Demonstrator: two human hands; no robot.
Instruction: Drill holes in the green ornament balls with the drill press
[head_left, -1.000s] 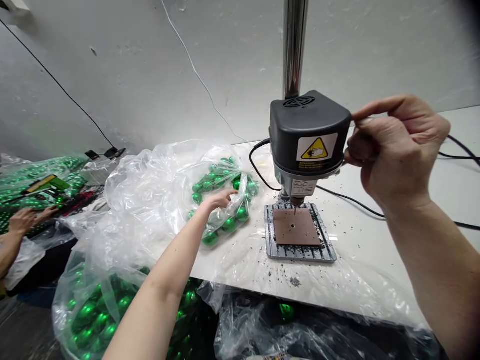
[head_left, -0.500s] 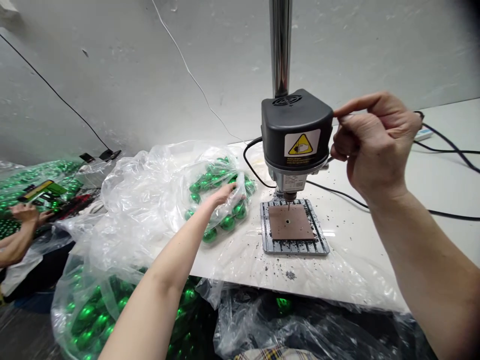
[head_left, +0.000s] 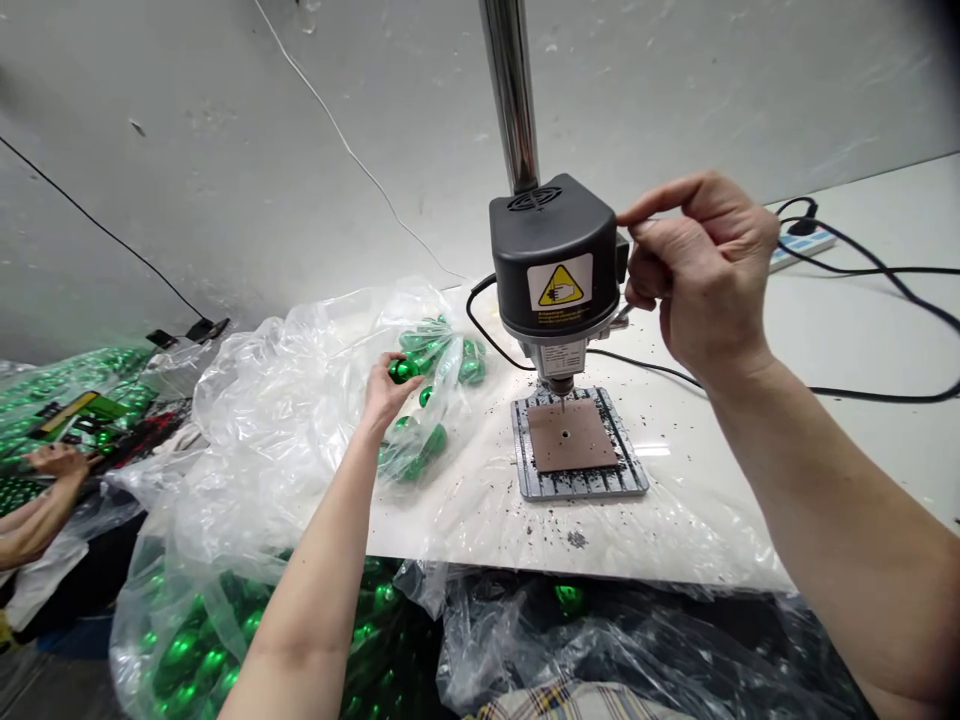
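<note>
In the head view, a shiny green ball ornament (head_left: 404, 371) is between the thumb and fingers of my left hand (head_left: 386, 395), above the table. Beside it, more green balls (head_left: 424, 342) lie in and under clear plastic bagging. My right hand (head_left: 701, 265) is curled at the right side of a small drill press (head_left: 555, 255), its index fingertip against the black housing. What its other fingers hold, if anything, is hidden; a short metal lever (head_left: 621, 318) shows below them. Under the drill bit, a brown square board (head_left: 574, 450) with a dark hole lies on the grey slotted base (head_left: 517, 470).
Dark shavings (head_left: 576, 540) are scattered around the base. A large clear bag of green balls (head_left: 180, 640) hangs below the table's front edge. Black cables run to a power strip (head_left: 806, 245) at right. A co-worker's hand (head_left: 60, 460) is at far left.
My left hand has moved left out of the pile and now holds a green ball. The balls around it have shifted. My right hand stays at the drill press; the view has turned slightly.
</note>
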